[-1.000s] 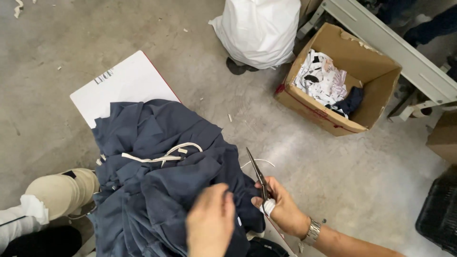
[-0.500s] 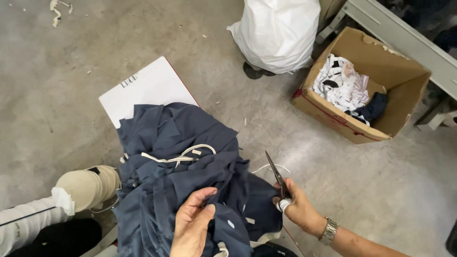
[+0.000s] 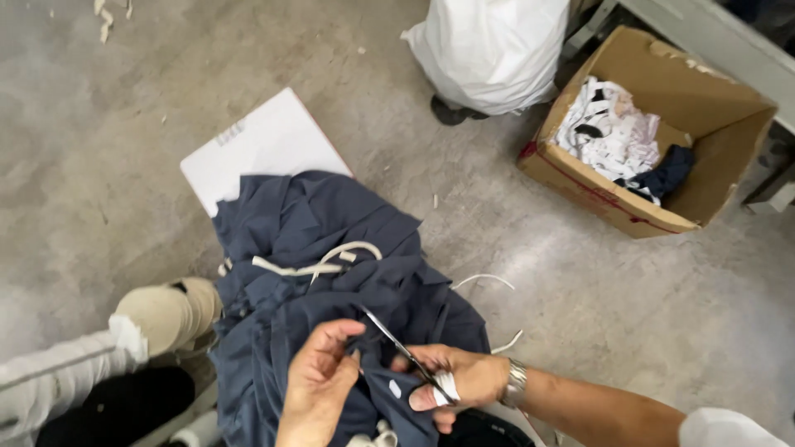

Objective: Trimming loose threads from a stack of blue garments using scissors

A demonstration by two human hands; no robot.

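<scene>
Nearest the camera, left hand (image 3: pixel 319 389) pinches a fold of the navy garment (image 3: pixel 331 281), fingers closed on the cloth. Right hand (image 3: pixel 451 381), wristwatch (image 3: pixel 517 382) on the wrist, grips small scissors (image 3: pixel 397 348); blades narrowly parted, tips over the fabric just beside the left fingers. Garment heaped in the lap area, spilling forward; white drawcord (image 3: pixel 319 263) lies across its middle. Bottom left, someone's beige knee (image 3: pixel 166 310) and white sleeve (image 3: pixel 58 377), touching the cloth edge. Under the far edge of the garment, a white flat board (image 3: pixel 261 145) on the bare grey concrete floor (image 3: pixel 99 190). Loose white cord pieces (image 3: pixel 484 281) on the floor just right of the heap. Open floor to the left and at centre right. Farther off, a full white plastic bag (image 3: pixel 493 50) at top centre, and an open cardboard box (image 3: pixel 712 157) at top right holding white and dark fabric scraps (image 3: pixel 609 132), well apart from the hands.
</scene>
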